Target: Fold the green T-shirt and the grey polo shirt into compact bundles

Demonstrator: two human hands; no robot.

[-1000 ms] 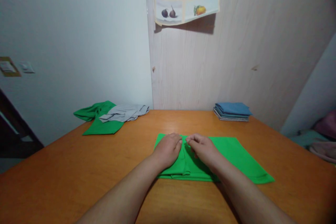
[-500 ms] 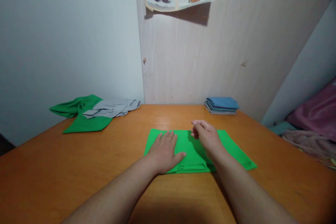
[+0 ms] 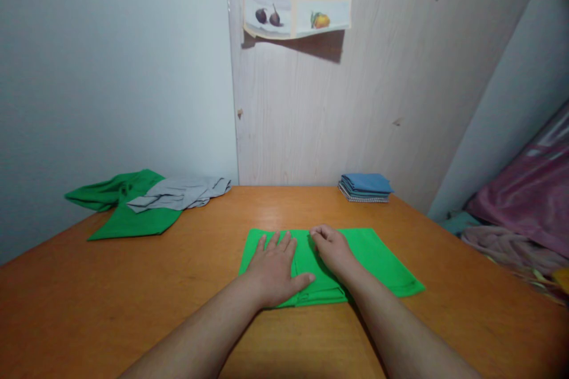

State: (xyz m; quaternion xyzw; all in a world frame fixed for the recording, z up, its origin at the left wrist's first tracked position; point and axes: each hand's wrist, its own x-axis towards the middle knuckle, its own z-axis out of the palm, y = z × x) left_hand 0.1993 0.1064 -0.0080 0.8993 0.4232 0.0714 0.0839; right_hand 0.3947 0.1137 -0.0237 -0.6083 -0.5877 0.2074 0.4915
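Note:
A folded bright green cloth point(image 3: 377, 266) lies on the wooden table in front of me, with layered folds along its near edge. My left hand point(image 3: 273, 275) rests flat on its left part, fingers spread and thumb stretched to the right. Over the middle of the cloth, close to its far edge, my right hand point(image 3: 333, 251) is closed with its fingers curled in. Its fingertips are at or just above the fabric; whether they pinch anything is hidden.
At the table's point(image 3: 186, 284) back left, a rumpled grey cloth point(image 3: 182, 192) lies on another green cloth point(image 3: 137, 222). A stack of folded cloths point(image 3: 365, 188), blue on top, stands at the back right. Pink fabric point(image 3: 524, 195) is heaped beyond the right edge.
My right hand has come down and left, from above the cloth to at or near its surface. The left hand stays on the cloth with fingers wider apart. The view has tilted up slightly.

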